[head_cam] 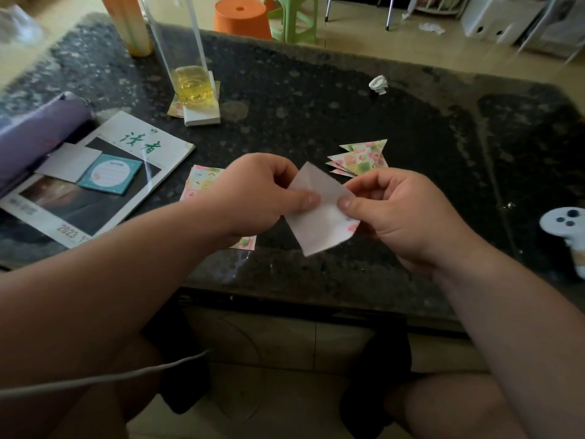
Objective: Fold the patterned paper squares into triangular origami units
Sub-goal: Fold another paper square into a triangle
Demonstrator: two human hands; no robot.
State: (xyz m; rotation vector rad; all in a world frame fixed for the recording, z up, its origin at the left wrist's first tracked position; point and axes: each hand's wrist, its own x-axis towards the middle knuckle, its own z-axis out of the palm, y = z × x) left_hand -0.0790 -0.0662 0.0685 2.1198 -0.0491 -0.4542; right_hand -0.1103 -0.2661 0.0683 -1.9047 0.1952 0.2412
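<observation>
Pinching a paper square white-side-up between both thumbs and fingers, left hand and right hand seem mid-fold, needing corners aligned next.

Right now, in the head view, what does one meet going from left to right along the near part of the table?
magazine → left hand → paper square, pinched by both hands → right hand → white game controller

Head view — forward and down, close over the table.
</observation>
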